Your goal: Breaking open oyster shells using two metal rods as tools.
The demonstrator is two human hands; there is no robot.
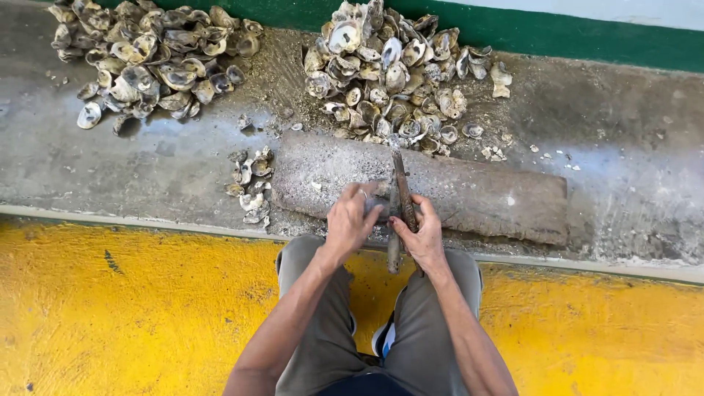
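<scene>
- The left hand (350,220) was curled around a small grey oyster shell (378,207), pressing it onto the long, weathered grey wooden block (484,192).
- The right hand (422,236) gripped a rusty, narrow metal blade (402,192) with fingers closed about its lower part.
- The blade's long axis ran almost straight away from the person, tip pointing toward the far pile, handle end toward the knees.
- The block lay crosswise on the wet concrete ledge (147,165), its near edge by the yellow painted floor (132,308).
- A large heap of shells (396,70) sat just behind the block, another heap (150,59) far left, and a few loose shells (249,183) beside the block's left end.
- Bare concrete lay open to the right.
</scene>
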